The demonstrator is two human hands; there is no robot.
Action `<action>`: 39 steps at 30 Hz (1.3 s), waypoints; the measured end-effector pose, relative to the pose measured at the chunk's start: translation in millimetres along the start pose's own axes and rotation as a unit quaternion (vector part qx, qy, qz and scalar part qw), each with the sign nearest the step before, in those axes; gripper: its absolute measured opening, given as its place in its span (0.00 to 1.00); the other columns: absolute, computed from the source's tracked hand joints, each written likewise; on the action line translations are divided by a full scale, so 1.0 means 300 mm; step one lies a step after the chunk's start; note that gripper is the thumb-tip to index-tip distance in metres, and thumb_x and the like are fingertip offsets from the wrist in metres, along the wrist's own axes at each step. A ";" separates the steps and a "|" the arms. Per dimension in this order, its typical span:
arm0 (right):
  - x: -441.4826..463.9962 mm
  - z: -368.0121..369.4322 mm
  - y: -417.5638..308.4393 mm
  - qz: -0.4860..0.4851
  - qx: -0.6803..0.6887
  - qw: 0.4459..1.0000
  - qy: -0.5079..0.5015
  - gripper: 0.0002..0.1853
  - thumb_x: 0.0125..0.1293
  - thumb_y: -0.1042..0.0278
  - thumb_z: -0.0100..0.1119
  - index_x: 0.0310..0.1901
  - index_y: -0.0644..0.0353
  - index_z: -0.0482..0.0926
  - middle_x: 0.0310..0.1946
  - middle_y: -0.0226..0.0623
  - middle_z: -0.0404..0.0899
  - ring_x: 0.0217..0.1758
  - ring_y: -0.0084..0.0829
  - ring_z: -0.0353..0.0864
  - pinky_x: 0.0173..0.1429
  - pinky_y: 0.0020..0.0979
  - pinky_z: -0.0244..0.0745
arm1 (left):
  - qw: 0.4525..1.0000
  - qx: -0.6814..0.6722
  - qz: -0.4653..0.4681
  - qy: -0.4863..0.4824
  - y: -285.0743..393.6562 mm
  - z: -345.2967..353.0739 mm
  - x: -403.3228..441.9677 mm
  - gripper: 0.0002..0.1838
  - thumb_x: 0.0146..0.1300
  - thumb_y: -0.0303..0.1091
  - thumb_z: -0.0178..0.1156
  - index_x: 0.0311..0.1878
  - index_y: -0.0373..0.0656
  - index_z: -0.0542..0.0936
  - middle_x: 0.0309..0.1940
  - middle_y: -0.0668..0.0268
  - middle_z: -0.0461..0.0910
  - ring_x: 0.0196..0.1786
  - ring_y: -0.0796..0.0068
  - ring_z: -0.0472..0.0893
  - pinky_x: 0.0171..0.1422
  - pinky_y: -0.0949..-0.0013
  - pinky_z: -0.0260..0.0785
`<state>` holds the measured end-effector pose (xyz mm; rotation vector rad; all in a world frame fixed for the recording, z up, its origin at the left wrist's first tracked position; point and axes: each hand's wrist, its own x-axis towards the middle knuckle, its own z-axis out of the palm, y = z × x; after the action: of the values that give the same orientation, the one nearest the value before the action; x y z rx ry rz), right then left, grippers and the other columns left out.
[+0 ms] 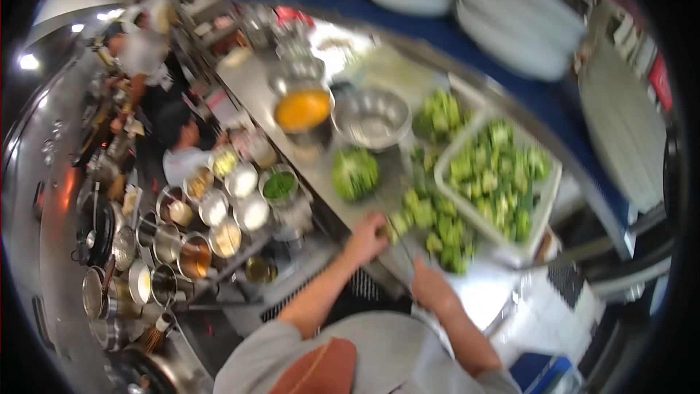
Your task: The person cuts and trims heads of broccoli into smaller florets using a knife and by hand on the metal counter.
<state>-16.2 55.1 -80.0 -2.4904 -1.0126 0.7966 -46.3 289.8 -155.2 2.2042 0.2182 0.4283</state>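
On the steel counter, my left hand [367,239] is closed, its fingers curled against a pale green vegetable piece [394,228] that looks like broccoli. To its right, my right hand [434,286] grips a knife [408,252], whose thin blade is blurred and points toward the left hand. Cut green broccoli pieces [442,232] lie in a pile just beyond both hands. A whole broccoli head [356,173] rests farther back, and another green bunch [440,115] sits beside the tray. More cut pieces fill a white plastic tray [440,169] on the right.
A metal bowl [372,118] and a container of orange contents [302,109] stand at the back. Several ingredient pots [195,255] line the left. Stacked white plates [521,18] sit on a blue-edged shelf above. A co-worker [182,142] is beyond the pots.
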 end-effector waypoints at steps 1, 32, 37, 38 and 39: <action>-0.017 0.013 0.018 -0.003 0.013 1.000 0.014 0.23 0.62 0.76 0.49 0.60 0.71 0.64 0.35 0.72 0.80 0.42 0.70 0.81 0.49 0.64 0.73 | 0.999 -0.023 -0.026 -0.026 0.036 -0.014 -0.009 0.19 0.46 0.28 0.68 0.45 0.39 0.79 0.45 0.49 0.76 0.53 0.48 0.78 0.57 0.56 0.73; 0.065 0.170 0.045 -0.018 0.030 0.990 0.136 0.24 0.64 0.74 0.48 0.61 0.74 0.64 0.28 0.68 0.80 0.32 0.66 0.82 0.38 0.60 0.76 | 1.000 -0.004 0.008 -0.024 0.059 -0.011 -0.016 0.21 0.46 0.28 0.71 0.45 0.39 0.77 0.47 0.49 0.77 0.50 0.41 0.78 0.55 0.52 0.74; 0.106 0.165 0.046 -0.030 0.010 0.989 0.147 0.17 0.63 0.78 0.47 0.53 0.71 0.67 0.28 0.66 0.80 0.32 0.65 0.83 0.36 0.60 0.77 | 0.999 0.013 0.044 0.023 0.004 0.024 -0.005 0.18 0.52 0.30 0.68 0.47 0.37 0.78 0.43 0.48 0.77 0.49 0.44 0.77 0.55 0.53 0.72; 0.104 0.137 0.025 -0.028 0.004 0.990 0.139 0.16 0.62 0.78 0.48 0.52 0.70 0.64 0.27 0.66 0.80 0.32 0.65 0.82 0.37 0.61 0.76 | 0.999 0.003 0.036 0.008 0.021 0.007 0.006 0.20 0.50 0.31 0.69 0.48 0.38 0.78 0.44 0.49 0.78 0.50 0.44 0.77 0.55 0.53 0.73; 0.124 0.130 0.027 -0.019 0.002 0.992 0.128 0.17 0.64 0.77 0.48 0.54 0.70 0.63 0.27 0.66 0.80 0.32 0.65 0.82 0.37 0.62 0.76 | 0.999 0.009 0.031 0.006 0.015 0.002 0.025 0.21 0.49 0.31 0.70 0.49 0.38 0.78 0.45 0.50 0.78 0.49 0.44 0.78 0.55 0.54 0.73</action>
<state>-13.7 79.8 -128.5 -2.4828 -0.9612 0.4525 -39.1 289.0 -150.4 2.2319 0.1614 0.4764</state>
